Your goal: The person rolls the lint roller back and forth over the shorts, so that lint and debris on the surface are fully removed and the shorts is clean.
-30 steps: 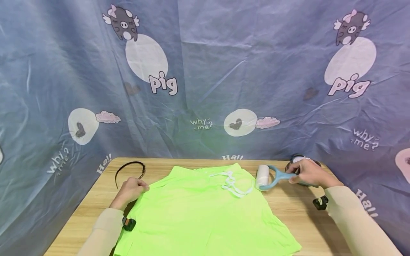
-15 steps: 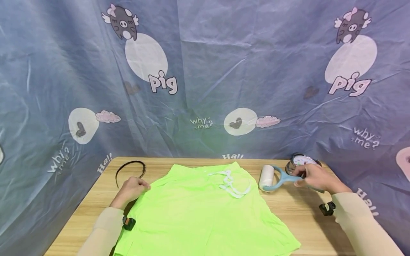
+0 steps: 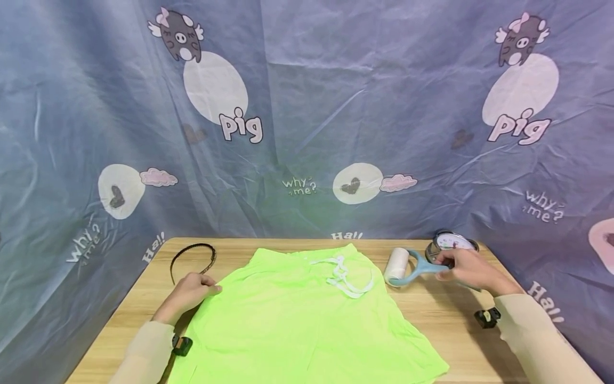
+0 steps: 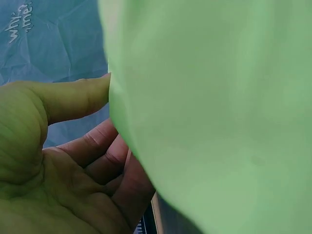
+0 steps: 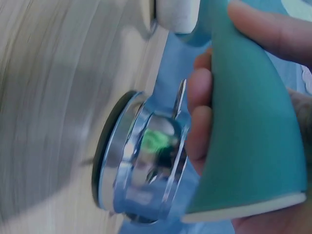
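Neon-green shorts [image 3: 297,314] lie spread on the wooden table, with a white drawstring [image 3: 341,277] near the waistband. At their left side, my left hand [image 3: 189,292] pinches the edge of the fabric; the left wrist view has the thumb at the edge and the fingertips hidden behind the cloth [image 4: 209,112]. To the right of the shorts, my right hand [image 3: 472,271] grips the blue handle of a lint roller [image 5: 248,122]. Its white roll [image 3: 397,265] is beside the shorts' right edge. In the right wrist view the fingers wrap round the handle.
Behind the right hand sits a round chrome-sided object [image 3: 451,241] with a pale patterned top and dark base [image 5: 109,151]. A black headband [image 3: 194,245] lies at the back left of the table [image 3: 131,304]. A printed blue cloth [image 3: 307,133] hangs behind and on both sides.
My right hand has moved a little to the right with the lint roller, uncovering more of the round chrome object. The left hand has shifted slightly left and nearer. The shorts look nearly unmoved.
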Demonstrator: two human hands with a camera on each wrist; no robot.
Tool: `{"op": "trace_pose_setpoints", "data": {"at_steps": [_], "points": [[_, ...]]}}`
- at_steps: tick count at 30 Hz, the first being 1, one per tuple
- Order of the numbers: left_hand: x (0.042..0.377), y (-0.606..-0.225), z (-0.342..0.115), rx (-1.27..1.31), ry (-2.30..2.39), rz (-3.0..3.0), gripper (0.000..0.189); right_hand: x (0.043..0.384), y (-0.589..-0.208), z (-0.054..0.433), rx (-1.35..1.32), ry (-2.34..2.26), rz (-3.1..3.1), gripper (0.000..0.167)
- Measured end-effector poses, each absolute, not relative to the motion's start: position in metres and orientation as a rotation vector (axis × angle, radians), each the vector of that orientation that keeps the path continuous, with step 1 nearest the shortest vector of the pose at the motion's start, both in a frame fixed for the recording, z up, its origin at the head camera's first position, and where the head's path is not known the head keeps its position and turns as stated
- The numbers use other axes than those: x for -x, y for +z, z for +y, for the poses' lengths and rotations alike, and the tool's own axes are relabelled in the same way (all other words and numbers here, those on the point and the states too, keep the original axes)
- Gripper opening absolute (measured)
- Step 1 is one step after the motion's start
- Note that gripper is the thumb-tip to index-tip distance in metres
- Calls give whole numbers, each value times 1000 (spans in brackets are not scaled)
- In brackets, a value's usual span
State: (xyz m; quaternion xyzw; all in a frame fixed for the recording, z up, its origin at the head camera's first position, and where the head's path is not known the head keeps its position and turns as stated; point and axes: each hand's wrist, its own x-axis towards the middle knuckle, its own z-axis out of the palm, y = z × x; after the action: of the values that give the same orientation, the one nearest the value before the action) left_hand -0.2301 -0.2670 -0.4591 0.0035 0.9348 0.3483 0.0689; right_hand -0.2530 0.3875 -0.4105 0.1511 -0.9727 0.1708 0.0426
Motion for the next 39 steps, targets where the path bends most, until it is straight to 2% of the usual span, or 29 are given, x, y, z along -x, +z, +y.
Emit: {"op": "trace_pose_setpoints", "data": {"at_steps": [10,15,22,28,34,39], "points": [[220,-458,-277,16,1090,2772,38,251,-389,363,-379,646,-2833,12],[214,-455,-287,69,1156,2674,37,256,-376,327,-439,910,-2797,21],[209,-456,-293,118,1195,2603,31,272,-378,247,-633,1175,-2669,36],[205,-459,-293,113,1222,2586,30,275,-383,166,-773,1419,-2607,37],[199,-460,-300,69,1227,2548,27,266,-397,90,-896,1384,-2641,37],[201,-459,-303,22,1238,2499,25,257,-412,47,-988,1276,-2685,32]]}}
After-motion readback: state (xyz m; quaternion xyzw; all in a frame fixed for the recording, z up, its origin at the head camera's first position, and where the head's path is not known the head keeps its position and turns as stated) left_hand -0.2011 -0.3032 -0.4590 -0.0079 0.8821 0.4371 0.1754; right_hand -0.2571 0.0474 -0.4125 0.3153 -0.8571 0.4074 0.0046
